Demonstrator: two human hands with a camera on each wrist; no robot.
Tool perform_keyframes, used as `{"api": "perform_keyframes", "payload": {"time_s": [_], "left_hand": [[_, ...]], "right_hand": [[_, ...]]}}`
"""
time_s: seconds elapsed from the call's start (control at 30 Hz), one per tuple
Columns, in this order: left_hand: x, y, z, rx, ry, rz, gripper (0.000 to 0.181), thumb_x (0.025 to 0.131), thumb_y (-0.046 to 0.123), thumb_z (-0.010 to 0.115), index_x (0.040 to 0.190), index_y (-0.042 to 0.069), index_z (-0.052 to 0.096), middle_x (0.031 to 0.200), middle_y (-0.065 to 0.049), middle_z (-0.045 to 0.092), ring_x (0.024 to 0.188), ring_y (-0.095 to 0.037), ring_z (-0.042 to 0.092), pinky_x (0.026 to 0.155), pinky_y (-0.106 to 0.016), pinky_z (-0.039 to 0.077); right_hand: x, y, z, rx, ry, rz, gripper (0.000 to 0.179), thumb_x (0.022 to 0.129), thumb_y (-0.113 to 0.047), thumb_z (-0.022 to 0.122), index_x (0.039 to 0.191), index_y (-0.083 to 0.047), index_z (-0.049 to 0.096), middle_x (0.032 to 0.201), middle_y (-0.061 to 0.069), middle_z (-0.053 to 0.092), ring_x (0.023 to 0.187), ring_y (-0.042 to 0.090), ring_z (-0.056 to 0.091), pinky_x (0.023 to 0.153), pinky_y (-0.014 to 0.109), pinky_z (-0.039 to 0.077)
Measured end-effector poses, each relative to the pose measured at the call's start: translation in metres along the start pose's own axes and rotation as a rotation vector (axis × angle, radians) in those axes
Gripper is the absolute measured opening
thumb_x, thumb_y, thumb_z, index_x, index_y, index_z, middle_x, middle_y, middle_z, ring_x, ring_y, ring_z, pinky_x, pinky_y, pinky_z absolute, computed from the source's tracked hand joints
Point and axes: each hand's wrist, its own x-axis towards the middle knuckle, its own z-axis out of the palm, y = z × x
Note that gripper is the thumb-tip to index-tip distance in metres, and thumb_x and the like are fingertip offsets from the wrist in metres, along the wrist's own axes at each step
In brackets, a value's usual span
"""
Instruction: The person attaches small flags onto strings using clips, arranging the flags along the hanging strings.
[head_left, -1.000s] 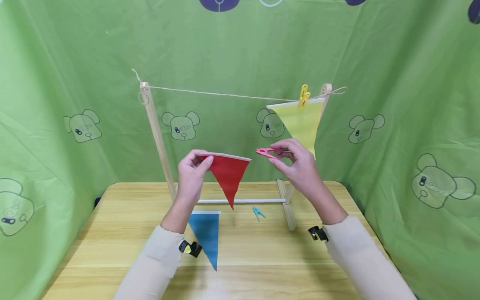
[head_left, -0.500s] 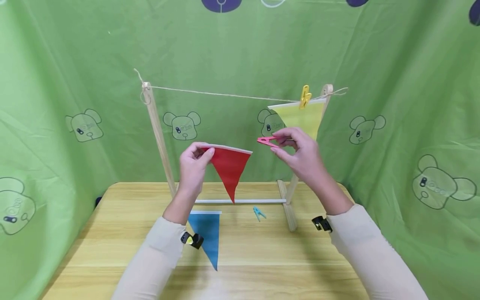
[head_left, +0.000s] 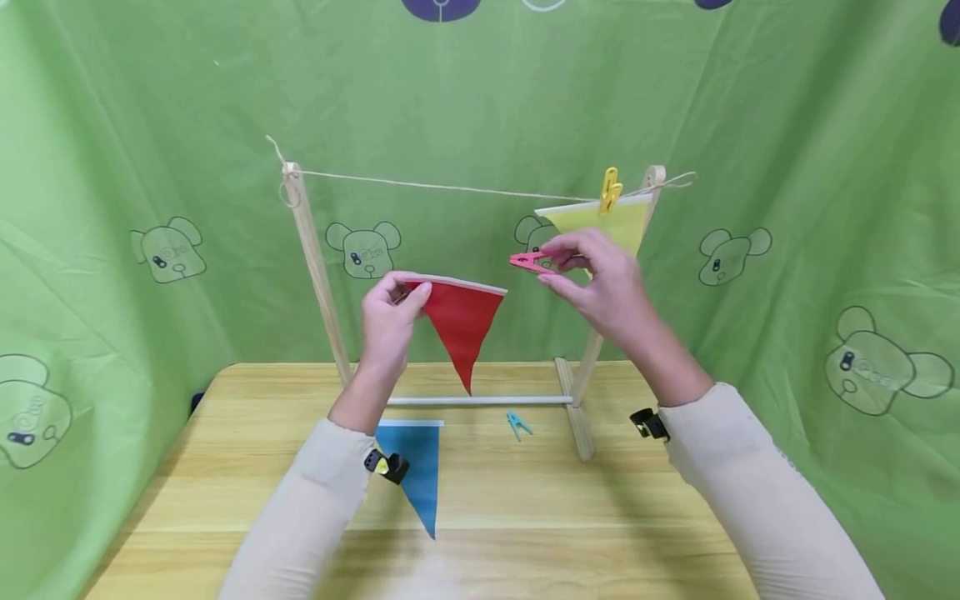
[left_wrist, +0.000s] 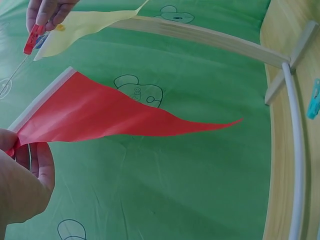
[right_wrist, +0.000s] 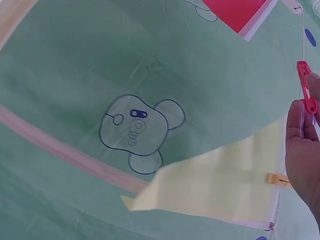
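My left hand [head_left: 387,321] pinches the left end of the white top edge of a red pennant [head_left: 462,321]; its tip hangs down, slightly curled. Between thumb and fingers my right hand [head_left: 603,275] holds a pink clothespin [head_left: 531,262], its nose pointing left toward the pennant's free corner, with a gap between them. Both hands are below the string [head_left: 450,187]. Behind the right hand a yellow pennant [head_left: 600,220] hangs at the string's right end under a yellow clothespin [head_left: 610,190]. The left wrist view shows the red pennant [left_wrist: 110,112] stretching out from the fingers.
The string runs between a left wooden post [head_left: 318,267] and a right post [head_left: 588,367], joined low by a white rod [head_left: 487,401]. On the wooden table [head_left: 525,508] lie a blue pennant [head_left: 423,467], partly behind the left wrist camera, and a light-blue clothespin [head_left: 518,425].
Both hands have risen toward the string, carrying the red pennant and the pink clothespin up with them. The hanging yellow pennant and the things on the table have stayed put.
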Motion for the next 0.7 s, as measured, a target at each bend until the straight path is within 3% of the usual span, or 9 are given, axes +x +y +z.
{"api": "perform_keyframes", "payload": {"time_s": [0.23, 0.7], "left_hand": [[0.003, 0.004, 0.006, -0.039, 0.004, -0.002, 0.008, 0.095, -0.002, 0.069, 0.102, 0.003, 0.068, 0.086, -0.001, 0.064, 0.079, -0.012, 0.061, 0.070, -0.021, 0.057], [0.014, 0.013, 0.016, -0.098, 0.012, -0.004, 0.011, 0.095, -0.004, 0.068, 0.095, 0.006, 0.066, 0.087, -0.003, 0.064, 0.078, -0.012, 0.062, 0.071, -0.023, 0.060]], "right_hand": [[0.009, -0.004, -0.007, -0.074, -0.004, -0.085, 0.033, 0.082, 0.006, 0.083, 0.112, 0.001, 0.071, 0.105, 0.012, 0.069, 0.091, 0.020, 0.067, 0.084, 0.009, 0.052], [0.034, -0.016, -0.017, -0.084, 0.005, -0.126, 0.035, 0.084, 0.003, 0.082, 0.117, 0.004, 0.069, 0.108, 0.015, 0.068, 0.095, 0.020, 0.066, 0.086, 0.010, 0.051]]}}
